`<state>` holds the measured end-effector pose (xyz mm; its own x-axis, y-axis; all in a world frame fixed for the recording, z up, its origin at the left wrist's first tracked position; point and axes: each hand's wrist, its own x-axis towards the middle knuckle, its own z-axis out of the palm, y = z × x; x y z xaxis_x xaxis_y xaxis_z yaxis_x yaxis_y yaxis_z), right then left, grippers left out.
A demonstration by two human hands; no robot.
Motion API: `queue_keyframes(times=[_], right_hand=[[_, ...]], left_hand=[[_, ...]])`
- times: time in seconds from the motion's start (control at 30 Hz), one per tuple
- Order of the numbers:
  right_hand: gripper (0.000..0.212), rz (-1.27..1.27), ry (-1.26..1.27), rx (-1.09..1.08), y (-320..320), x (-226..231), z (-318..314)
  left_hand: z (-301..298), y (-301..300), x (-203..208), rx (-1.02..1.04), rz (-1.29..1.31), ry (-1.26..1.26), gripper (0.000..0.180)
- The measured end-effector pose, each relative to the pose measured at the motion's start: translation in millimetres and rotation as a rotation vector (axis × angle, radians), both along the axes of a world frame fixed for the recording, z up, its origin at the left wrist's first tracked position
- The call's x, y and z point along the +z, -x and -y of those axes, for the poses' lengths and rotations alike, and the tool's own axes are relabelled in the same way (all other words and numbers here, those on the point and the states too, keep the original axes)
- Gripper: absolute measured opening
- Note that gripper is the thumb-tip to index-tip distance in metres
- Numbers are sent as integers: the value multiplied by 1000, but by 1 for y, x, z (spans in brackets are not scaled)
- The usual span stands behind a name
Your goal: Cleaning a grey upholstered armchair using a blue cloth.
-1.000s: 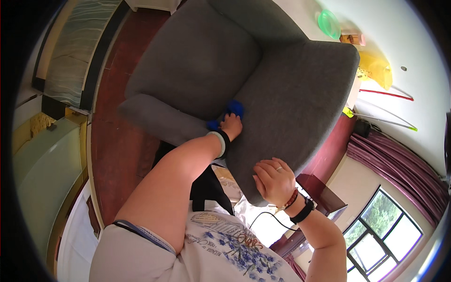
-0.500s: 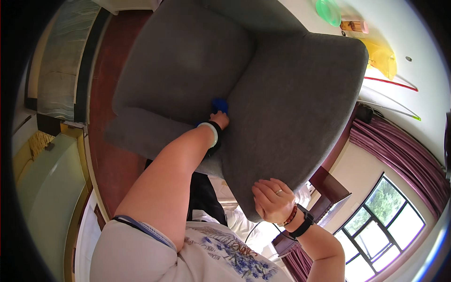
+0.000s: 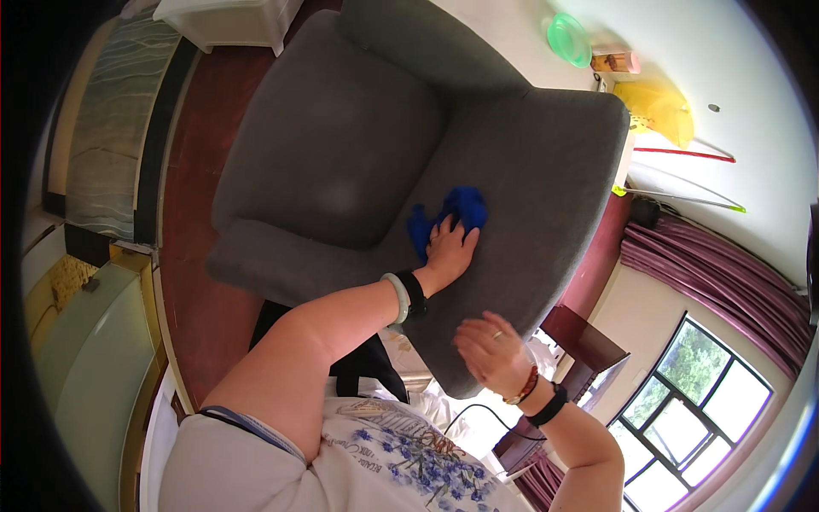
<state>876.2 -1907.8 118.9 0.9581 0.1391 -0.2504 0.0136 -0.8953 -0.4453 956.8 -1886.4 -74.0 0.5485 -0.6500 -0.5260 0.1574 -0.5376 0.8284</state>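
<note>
A grey upholstered armchair (image 3: 533, 171) fills the middle of the view. On its backrest, close to the crease with the seat, lies a bunched blue cloth (image 3: 465, 209). My left hand (image 3: 450, 252) presses on that cloth, fingers bent over its near part; the wrist carries a pale bangle and a black band. My right hand (image 3: 493, 350) is by the backrest's near edge, fingers stretched and slightly blurred, holding nothing. Whether it touches the fabric I cannot tell.
Beyond the backrest, a green basin (image 3: 569, 40), a yellow bag (image 3: 657, 111) and clothes hangers (image 3: 687, 155) are near the white wall. A white cabinet (image 3: 230, 21) stands at the far left. Purple curtains (image 3: 708, 290) hang beside a window on the right.
My left hand has moved the blue cloth from the seat crease rightward onto the backrest. My right hand, which rested on the backrest's edge, has shifted slightly with its fingers straighter.
</note>
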Motion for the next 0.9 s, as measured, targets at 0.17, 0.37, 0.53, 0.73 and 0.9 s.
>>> queue_keyframes(times=[0.17, 0.37, 0.53, 0.73, 0.9], right_hand=[[21, -6, 191, 16, -48, 8, 57], [19, -114, 266, 28, -45, -7, 96], [21, -85, 180, 29, -66, -11, 81], [19, -99, 214, 11, -54, -6, 87], [19, -52, 196, 20, -60, -6, 85]], left_hand=[[7, -7, -45, -34, -32, -62, 44], [32, 2, -101, -40, -80, -134, 44], [4, -18, -226, -148, 109, -241, 43], [14, -13, -217, -183, -2, -305, 40], [14, -19, -192, -73, -14, -297, 40]])
